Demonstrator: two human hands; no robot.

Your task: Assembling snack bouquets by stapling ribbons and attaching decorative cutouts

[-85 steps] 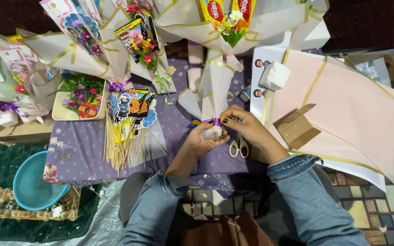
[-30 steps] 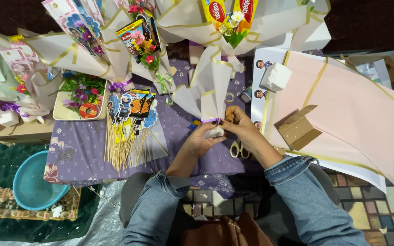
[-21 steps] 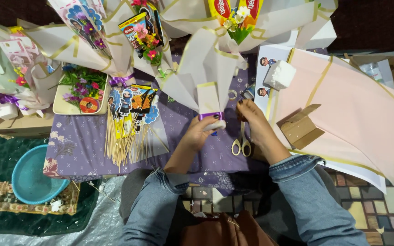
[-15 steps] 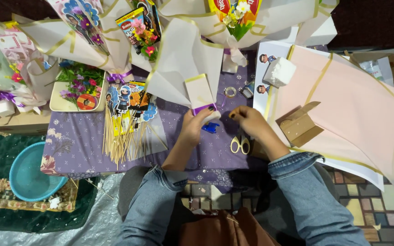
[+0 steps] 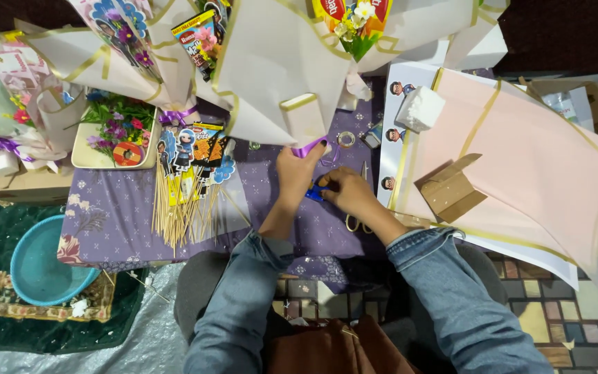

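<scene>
You wear a blue denim jacket; its sleeves (image 5: 444,291) are cuffed back at both wrists, showing paler lining. Your left hand (image 5: 297,174) has dark polished nails; your right hand (image 5: 346,192) is bare of rings.

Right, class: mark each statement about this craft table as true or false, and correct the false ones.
1. The left hand grips the base of a cream paper-wrapped bouquet at its purple ribbon. True.
2. The right hand holds the scissors. False: the scissors lie on the purple tablecloth beside it; the hand touches a small blue item.
3. A teal basin sits on the floor to the left. True.
4. The wooden skewers stand upright in a jar. False: they lie flat on the cloth.
</scene>
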